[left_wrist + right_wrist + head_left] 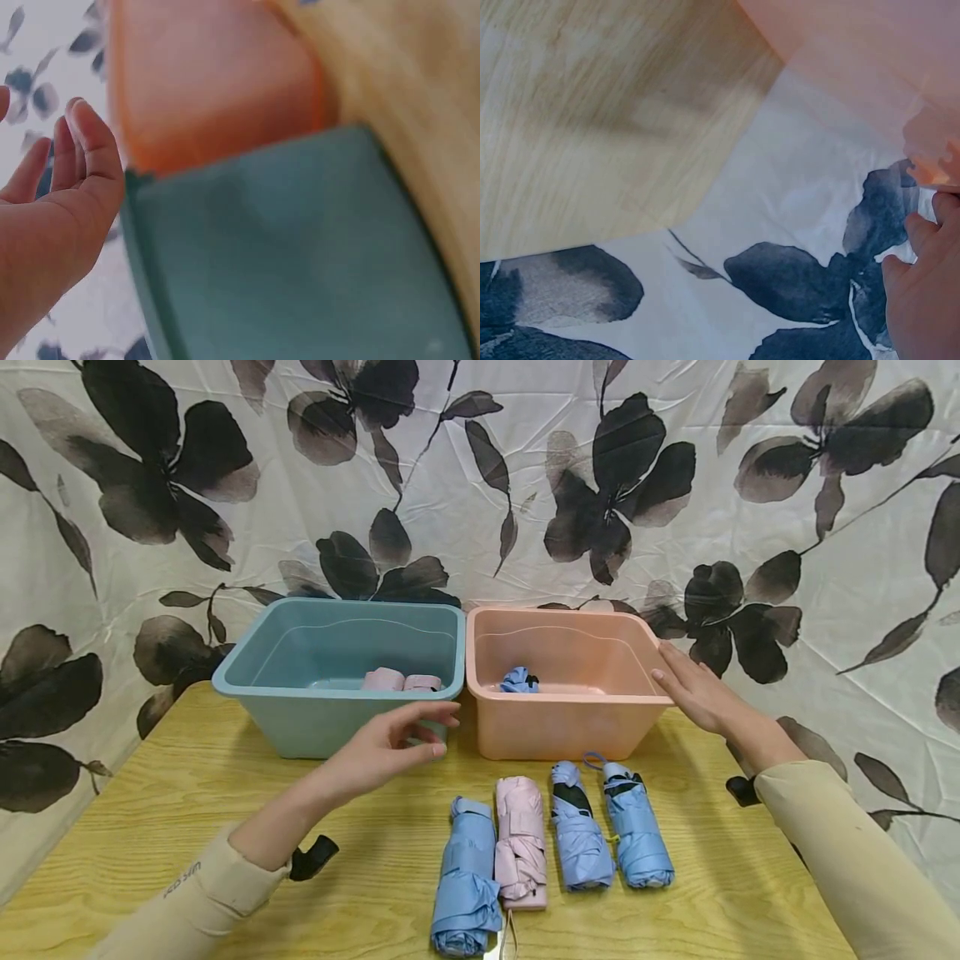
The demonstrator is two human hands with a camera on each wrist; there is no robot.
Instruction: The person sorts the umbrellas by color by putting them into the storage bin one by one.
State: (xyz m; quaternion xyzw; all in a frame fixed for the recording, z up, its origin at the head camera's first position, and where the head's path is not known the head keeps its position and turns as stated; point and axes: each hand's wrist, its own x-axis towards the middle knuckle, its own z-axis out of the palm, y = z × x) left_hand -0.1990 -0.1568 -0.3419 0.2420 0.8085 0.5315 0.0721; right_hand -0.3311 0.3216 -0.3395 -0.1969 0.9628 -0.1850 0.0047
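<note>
My left hand hovers in front of the right front corner of the teal bin, fingers loosely bent and nothing in them. My right hand lies with straight fingers along the right rim of the peach bin; in the right wrist view its fingertips are at that bin's edge. Before the bins lie a large blue folded umbrella, a pink folded umbrella, a periwinkle folded umbrella and another blue folded umbrella.
Two pink rolled bundles show inside the teal bin, and a blue bundle inside the peach one. Both bins stand side by side on the wooden table, against a flower-printed cloth. Dark straps hang at the wrists.
</note>
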